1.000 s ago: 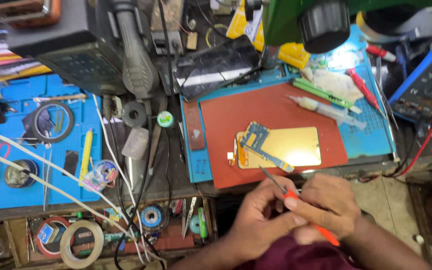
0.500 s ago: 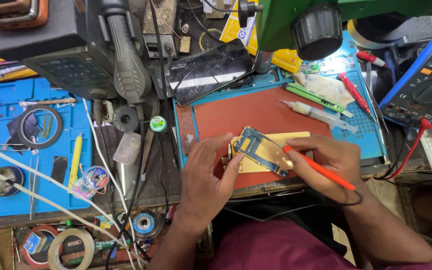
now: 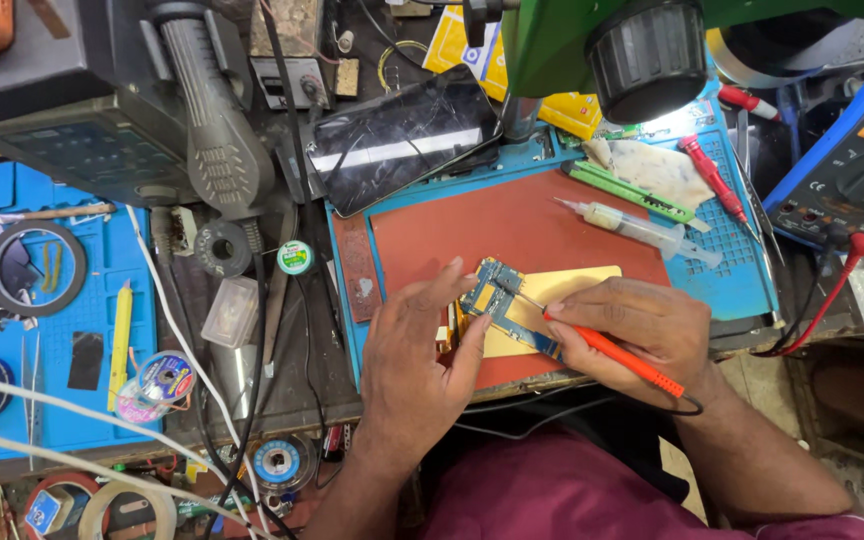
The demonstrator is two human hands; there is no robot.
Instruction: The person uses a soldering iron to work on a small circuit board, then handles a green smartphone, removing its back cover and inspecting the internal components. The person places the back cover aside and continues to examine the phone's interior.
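We steady a small blue circuit board [image 3: 501,303] on the red mat [image 3: 472,225], where it lies across a yellow card [image 3: 567,290] near the mat's front edge. Our left hand [image 3: 414,350] spreads flat, fingertips pressing the board's near side; our right hand [image 3: 642,325] is closed around an orange-handled soldering tool [image 3: 612,350], its thin tip resting on the board's top. Behind the board on the mat sits a syringe [image 3: 642,228] of pale paste; farther back lies a dark phone [image 3: 402,135] with a cracked screen, and above it hangs the green microscope head [image 3: 642,45]. To the right of the mat sit a red screwdriver [image 3: 712,175] and a blue multimeter [image 3: 842,170]; to the left, a roll of tape [image 3: 37,268] on a blue tray [image 3: 12,400]. As we judge it, the board could skate on the smooth card if the tip pushes sideways, and our left fingertips sit close enough to be burned.
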